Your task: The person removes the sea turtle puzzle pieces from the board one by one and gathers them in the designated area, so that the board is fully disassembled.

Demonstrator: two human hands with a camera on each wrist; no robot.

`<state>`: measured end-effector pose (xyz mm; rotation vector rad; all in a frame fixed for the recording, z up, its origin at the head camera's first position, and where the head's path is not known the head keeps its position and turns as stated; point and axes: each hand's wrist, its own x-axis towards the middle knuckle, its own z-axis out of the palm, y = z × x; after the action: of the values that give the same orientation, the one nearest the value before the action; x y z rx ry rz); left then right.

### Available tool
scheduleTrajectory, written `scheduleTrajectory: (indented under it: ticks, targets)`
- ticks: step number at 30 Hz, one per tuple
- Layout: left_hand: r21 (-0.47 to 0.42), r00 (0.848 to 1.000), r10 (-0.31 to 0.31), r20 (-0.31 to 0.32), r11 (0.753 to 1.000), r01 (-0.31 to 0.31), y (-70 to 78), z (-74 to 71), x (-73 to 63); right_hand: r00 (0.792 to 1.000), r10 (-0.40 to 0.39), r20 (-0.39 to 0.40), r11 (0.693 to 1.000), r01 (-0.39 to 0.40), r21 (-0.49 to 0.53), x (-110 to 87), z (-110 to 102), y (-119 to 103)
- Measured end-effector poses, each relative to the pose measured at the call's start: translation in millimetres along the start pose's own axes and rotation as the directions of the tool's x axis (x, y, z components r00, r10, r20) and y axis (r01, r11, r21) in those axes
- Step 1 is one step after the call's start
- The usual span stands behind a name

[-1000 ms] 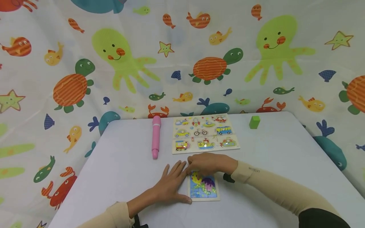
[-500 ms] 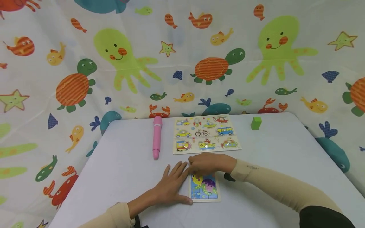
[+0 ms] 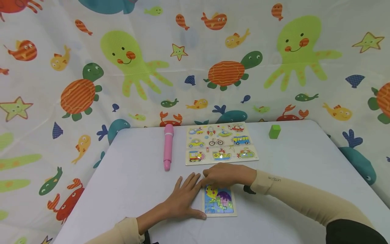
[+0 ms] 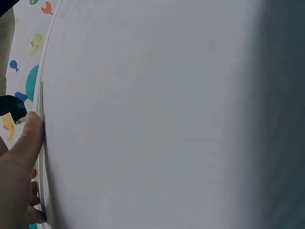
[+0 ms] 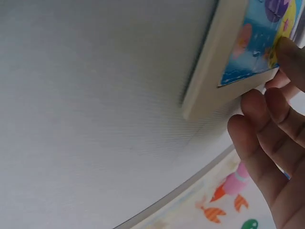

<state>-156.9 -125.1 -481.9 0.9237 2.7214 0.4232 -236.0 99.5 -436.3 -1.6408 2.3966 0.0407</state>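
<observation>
A small jigsaw puzzle [image 3: 219, 205] in a pale wooden frame lies on the white table, its picture showing a yellow figure and a purple one on blue. My left hand [image 3: 181, 200] rests flat with fingers spread along its left side, the thumb touching the lower left corner. Across the top of the puzzle my right hand [image 3: 223, 175] bends, covering the upper edge. In the right wrist view, the right thumb [image 5: 291, 59] presses on the picture while the curled fingers sit at the outside of the frame [image 5: 200, 90]. What lies under that hand is partly hidden.
A larger board of vehicle pictures [image 3: 221, 144] lies behind the hands. To its left is a pink stick-shaped thing [image 3: 168, 147], and to its right a green block [image 3: 274, 131]. A sea-animal cloth [image 3: 189, 34] hangs behind the table [image 3: 131, 176].
The head view has shifted slightly. Both hands stay at the puzzle, with only a small movement of the right hand and forearm to the right.
</observation>
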Motion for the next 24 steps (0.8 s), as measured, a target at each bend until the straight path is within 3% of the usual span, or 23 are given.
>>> scheduleTrajectory:
  ticks: [11, 19, 24]
  targets:
    - [0.006, 1.000, -0.009, -0.006, 1.000, 0.009, -0.5, -1.8, 0.0, 1.000, 0.013, 0.016, 1.000, -0.013, -0.018, 5.6, -5, -4]
    - [0.002, 1.000, -0.015, 0.002, 1.000, 0.015, -0.9, -1.3, 1.1, 0.996, 0.073, 0.048, 0.996, -0.071, -0.048, 9.4, -8, -11]
    - [-0.005, 1.000, -0.015, 0.001, 1.000, 0.015, 0.6, -0.5, 0.4, 0.998, 0.051, 0.031, 0.997, -0.049, -0.057, 7.5, -8, -13]
